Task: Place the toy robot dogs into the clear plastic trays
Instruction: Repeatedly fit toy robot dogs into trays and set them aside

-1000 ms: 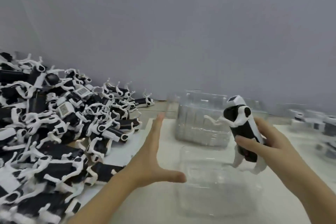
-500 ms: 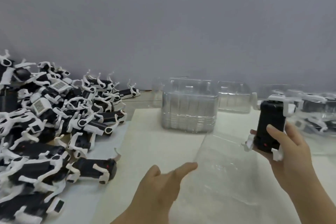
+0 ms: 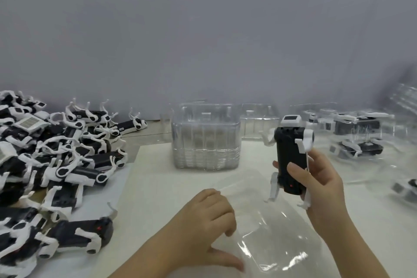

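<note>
While the right hand [image 3: 320, 185] grips a toy robot dog [image 3: 290, 158] upright just above the clear tray [image 3: 273, 235], the left hand [image 3: 203, 216] rests curled at its rim, possibly gripping it.

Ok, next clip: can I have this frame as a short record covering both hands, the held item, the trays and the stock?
left hand: fingers curled at the near tray's left edge; grip unclear
right hand: grips one toy dog, upright, above the table
toy dog: black body, white legs, not yet in a tray
near tray: clear, flat on the table, no dog in it
tray stack: clear trays, nested, behind the near tray
dog pile: loose dogs heaped at left
filled trays: far right, dogs inside
</note>
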Demonstrator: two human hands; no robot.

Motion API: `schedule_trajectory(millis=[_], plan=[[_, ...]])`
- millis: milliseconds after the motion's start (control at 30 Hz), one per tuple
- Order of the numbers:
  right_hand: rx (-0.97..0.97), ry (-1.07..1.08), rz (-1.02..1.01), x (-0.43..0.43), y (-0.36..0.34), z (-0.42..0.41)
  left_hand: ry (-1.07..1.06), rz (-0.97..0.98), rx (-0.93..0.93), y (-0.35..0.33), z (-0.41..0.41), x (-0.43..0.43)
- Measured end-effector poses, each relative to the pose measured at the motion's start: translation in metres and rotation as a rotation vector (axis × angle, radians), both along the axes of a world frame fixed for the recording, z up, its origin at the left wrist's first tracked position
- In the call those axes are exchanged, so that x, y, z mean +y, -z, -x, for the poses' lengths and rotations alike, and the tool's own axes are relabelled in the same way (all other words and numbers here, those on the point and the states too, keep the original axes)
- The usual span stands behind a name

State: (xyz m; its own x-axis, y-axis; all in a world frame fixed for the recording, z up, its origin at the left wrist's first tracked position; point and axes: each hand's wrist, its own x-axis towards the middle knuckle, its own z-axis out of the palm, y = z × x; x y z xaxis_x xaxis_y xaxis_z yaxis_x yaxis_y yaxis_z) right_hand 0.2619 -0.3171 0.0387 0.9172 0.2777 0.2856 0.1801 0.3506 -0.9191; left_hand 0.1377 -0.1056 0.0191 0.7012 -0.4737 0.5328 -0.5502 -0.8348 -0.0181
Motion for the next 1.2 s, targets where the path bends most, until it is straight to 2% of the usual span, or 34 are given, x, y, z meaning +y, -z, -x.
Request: schedule_trajectory(millis=[167, 233, 333, 367, 433, 467, 533, 667, 733, 767, 867, 933, 1033, 1167, 1200], plan=[[-0.05, -0.05, 0.112, -0.006, -0.004, 0.001, -0.134, -0.073, -0.166, 0.001, 0.007, -0.005], [-0.073, -0.057, 0.179, -0.002, -0.005, 0.006, -0.228, 0.002, -0.215, 0.001, 0.013, -0.001], [-0.085, -0.054, 0.209, 0.002, -0.006, 0.01, -0.284, 0.225, -0.255, 0.004, 0.022, 0.014], [-0.083, -0.054, 0.202, 0.003, -0.007, 0.011, -0.307, 0.326, -0.201, 0.006, 0.025, 0.021], [-0.077, -0.045, 0.194, 0.004, -0.006, 0.012, -0.379, 0.587, 0.068, 0.01, 0.028, 0.035], [-0.068, -0.036, 0.184, 0.005, -0.006, 0.012, -0.383, 0.704, 0.225, 0.015, 0.027, 0.04], [-0.034, -0.03, 0.155, 0.009, -0.003, 0.013, -0.339, 0.877, 0.41, 0.029, 0.024, 0.041], [0.001, -0.026, 0.144, 0.021, 0.002, 0.016, -0.264, 1.142, 0.546, 0.039, 0.02, 0.026], [0.0, -0.049, 0.162, 0.029, 0.002, 0.016, -0.307, 1.35, 0.592, 0.032, 0.013, 0.02], [-0.012, -0.07, 0.177, 0.033, 0.002, 0.017, -0.249, 1.436, 0.621, 0.024, 0.019, 0.023], [-0.054, -0.157, 0.214, 0.048, 0.0, 0.02, -0.366, 1.396, 0.505, 0.003, 0.018, 0.037], [-0.07, -0.199, 0.22, 0.056, -0.002, 0.022, -0.445, 1.368, 0.468, 0.014, 0.025, 0.054], [-0.072, -0.216, 0.206, 0.067, -0.004, 0.021, -0.454, 1.532, 0.492, 0.022, 0.014, 0.07], [-0.058, -0.226, 0.188, 0.075, 0.0, 0.02, -0.693, 1.577, 0.5, 0.024, 0.003, 0.07], [-0.06, -0.245, 0.188, 0.075, 0.0, 0.019, -0.676, 1.581, 0.543, 0.023, 0.001, 0.066]])
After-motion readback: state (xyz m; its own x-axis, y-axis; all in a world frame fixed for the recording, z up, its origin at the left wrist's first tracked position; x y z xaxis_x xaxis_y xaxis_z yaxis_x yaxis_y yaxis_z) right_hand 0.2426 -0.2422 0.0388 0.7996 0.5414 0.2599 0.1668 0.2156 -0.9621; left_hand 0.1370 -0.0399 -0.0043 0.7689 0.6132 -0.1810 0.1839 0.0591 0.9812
